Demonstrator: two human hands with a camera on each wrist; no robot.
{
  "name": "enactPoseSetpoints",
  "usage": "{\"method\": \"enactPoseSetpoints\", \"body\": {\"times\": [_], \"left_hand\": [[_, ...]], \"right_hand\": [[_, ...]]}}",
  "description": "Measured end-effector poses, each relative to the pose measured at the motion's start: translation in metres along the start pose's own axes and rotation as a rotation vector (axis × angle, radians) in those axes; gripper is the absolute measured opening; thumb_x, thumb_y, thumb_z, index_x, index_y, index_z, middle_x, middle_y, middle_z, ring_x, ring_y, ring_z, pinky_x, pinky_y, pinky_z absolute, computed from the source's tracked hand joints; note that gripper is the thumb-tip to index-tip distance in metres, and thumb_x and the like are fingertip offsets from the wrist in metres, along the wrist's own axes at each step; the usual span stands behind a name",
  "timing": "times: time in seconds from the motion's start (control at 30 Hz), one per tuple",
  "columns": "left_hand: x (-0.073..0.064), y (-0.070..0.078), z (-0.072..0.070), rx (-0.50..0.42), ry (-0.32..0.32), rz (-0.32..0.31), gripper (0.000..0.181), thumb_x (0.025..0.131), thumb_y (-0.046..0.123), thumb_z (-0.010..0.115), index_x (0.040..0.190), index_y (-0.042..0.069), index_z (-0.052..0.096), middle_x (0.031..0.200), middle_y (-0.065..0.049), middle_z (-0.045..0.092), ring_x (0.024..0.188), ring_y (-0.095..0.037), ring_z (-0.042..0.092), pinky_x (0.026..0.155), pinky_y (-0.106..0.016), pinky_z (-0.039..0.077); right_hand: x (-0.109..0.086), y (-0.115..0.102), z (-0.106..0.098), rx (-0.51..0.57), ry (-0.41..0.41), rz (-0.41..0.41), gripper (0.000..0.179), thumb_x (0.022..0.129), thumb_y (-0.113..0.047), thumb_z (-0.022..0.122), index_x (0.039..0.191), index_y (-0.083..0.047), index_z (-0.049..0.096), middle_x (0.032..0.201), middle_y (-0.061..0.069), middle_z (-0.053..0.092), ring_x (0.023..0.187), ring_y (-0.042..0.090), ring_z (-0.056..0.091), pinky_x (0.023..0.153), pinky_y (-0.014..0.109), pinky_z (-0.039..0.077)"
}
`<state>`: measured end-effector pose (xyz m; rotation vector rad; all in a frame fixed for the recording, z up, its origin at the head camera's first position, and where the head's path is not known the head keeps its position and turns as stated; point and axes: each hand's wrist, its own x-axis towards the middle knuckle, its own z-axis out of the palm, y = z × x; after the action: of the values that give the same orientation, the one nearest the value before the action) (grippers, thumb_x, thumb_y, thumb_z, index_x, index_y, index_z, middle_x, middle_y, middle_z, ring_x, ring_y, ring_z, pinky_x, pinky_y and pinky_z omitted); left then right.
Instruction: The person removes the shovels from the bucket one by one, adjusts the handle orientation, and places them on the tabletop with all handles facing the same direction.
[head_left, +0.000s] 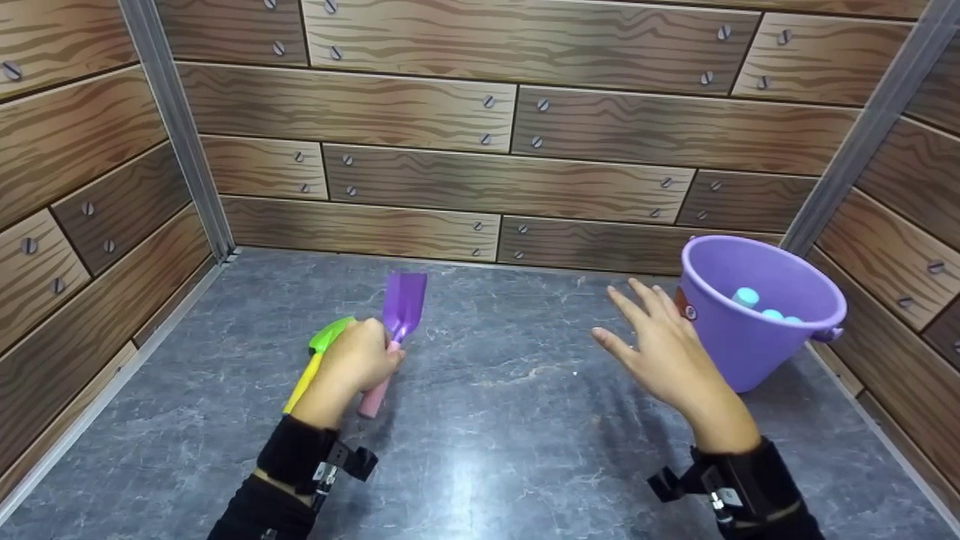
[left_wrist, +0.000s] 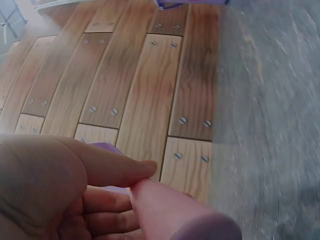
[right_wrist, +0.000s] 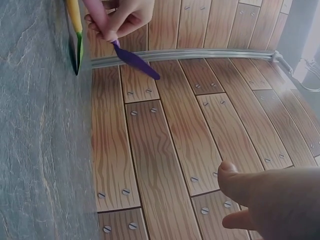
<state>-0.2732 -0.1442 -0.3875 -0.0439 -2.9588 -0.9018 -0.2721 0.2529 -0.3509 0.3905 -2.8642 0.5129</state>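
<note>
My left hand [head_left: 360,356] grips a toy shovel by its pink handle [head_left: 374,396], and the purple blade [head_left: 405,300] points away toward the back wall. In the left wrist view the thumb lies along the pink handle [left_wrist: 175,210]. Beside that hand, a second toy tool with a yellow handle [head_left: 301,384] and a green head [head_left: 328,335] lies on the floor, partly hidden by the hand. My right hand [head_left: 667,352] is spread with nothing in it, just left of the purple bucket [head_left: 757,352]. Several light-blue pieces [head_left: 745,298] are inside the bucket.
Wood-print panels [head_left: 420,112] wall in the grey marbled floor [head_left: 510,420] at the back and both sides. Metal strips [head_left: 176,127] run up the corners. The bucket stands close to the right wall [head_left: 892,300].
</note>
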Motion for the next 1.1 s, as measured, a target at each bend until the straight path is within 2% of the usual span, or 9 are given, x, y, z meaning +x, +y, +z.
{"method": "enactPoseSetpoints", "body": {"times": [0.1,0.23,0.4,0.47,0.53,0.73,0.87,1.0,1.1], "left_hand": [[0.002,-0.004,0.005,0.046,-0.001,-0.020,0.019,0.105,0.015,0.081,0.101,-0.003,0.076,0.097,-0.019,0.079,0.075,-0.026,0.074,0.069,-0.041,0.069],[0.010,-0.016,0.016,0.117,-0.026,-0.034,0.014,0.101,0.011,0.080,0.101,-0.002,0.076,0.101,-0.020,0.080,0.081,-0.029,0.074,0.077,-0.048,0.069],[0.040,-0.054,0.045,0.206,-0.053,-0.034,0.011,0.088,0.007,0.080,0.096,0.002,0.074,0.102,-0.019,0.081,0.081,-0.029,0.073,0.072,-0.048,0.066],[0.051,-0.069,0.057,0.245,-0.051,-0.036,0.014,0.085,0.008,0.079,0.097,0.004,0.074,0.105,-0.018,0.083,0.083,-0.027,0.074,0.071,-0.046,0.065],[0.057,-0.077,0.063,0.273,-0.058,-0.041,0.017,0.086,0.009,0.079,0.102,0.003,0.075,0.111,-0.021,0.083,0.086,-0.028,0.075,0.072,-0.047,0.066],[0.062,-0.084,0.071,0.325,-0.082,-0.047,0.025,0.091,0.008,0.079,0.114,0.000,0.077,0.124,-0.027,0.081,0.102,-0.037,0.080,0.084,-0.056,0.071],[0.068,-0.094,0.080,0.353,-0.064,-0.055,0.026,0.094,0.008,0.077,0.118,-0.001,0.078,0.127,-0.027,0.080,0.107,-0.039,0.081,0.088,-0.058,0.071],[0.065,-0.092,0.080,0.377,-0.057,-0.066,0.026,0.096,0.007,0.076,0.121,-0.002,0.078,0.128,-0.028,0.080,0.110,-0.041,0.081,0.091,-0.060,0.071],[0.060,-0.084,0.076,0.381,-0.072,-0.075,0.026,0.098,0.006,0.076,0.122,-0.001,0.079,0.129,-0.027,0.080,0.109,-0.039,0.081,0.091,-0.059,0.072]], "right_hand": [[0.000,0.000,0.001,0.002,-0.008,-0.002,0.076,0.119,-0.049,0.067,0.180,-0.009,0.046,0.191,0.030,0.028,0.177,0.064,0.019,0.140,0.088,0.018],[-0.001,0.001,0.002,0.007,-0.014,-0.005,0.074,0.119,-0.050,0.067,0.178,-0.009,0.048,0.191,0.031,0.028,0.177,0.064,0.019,0.140,0.087,0.019],[-0.002,0.001,0.002,0.013,-0.022,-0.016,0.073,0.119,-0.049,0.066,0.178,-0.010,0.049,0.191,0.030,0.029,0.177,0.064,0.020,0.140,0.087,0.020],[-0.001,0.001,0.002,0.013,-0.025,-0.017,0.073,0.119,-0.050,0.066,0.178,-0.010,0.049,0.191,0.030,0.029,0.177,0.063,0.020,0.140,0.087,0.020],[-0.001,0.002,0.003,0.009,-0.025,-0.019,0.073,0.119,-0.050,0.066,0.178,-0.010,0.050,0.191,0.030,0.029,0.177,0.064,0.020,0.140,0.087,0.020],[0.000,0.002,0.002,0.006,-0.023,-0.021,0.072,0.119,-0.049,0.066,0.177,-0.009,0.050,0.190,0.031,0.029,0.176,0.064,0.021,0.140,0.087,0.020],[-0.001,0.003,0.003,0.004,-0.014,-0.034,0.072,0.119,-0.049,0.067,0.176,-0.008,0.052,0.189,0.032,0.032,0.175,0.066,0.023,0.139,0.088,0.022],[-0.001,0.003,0.004,0.009,-0.013,-0.038,0.071,0.119,-0.049,0.067,0.175,-0.008,0.053,0.189,0.031,0.033,0.175,0.066,0.024,0.138,0.088,0.022],[-0.001,0.003,0.003,0.020,-0.024,-0.030,0.070,0.119,-0.048,0.066,0.176,-0.009,0.052,0.190,0.030,0.031,0.176,0.064,0.022,0.140,0.087,0.020]]}}
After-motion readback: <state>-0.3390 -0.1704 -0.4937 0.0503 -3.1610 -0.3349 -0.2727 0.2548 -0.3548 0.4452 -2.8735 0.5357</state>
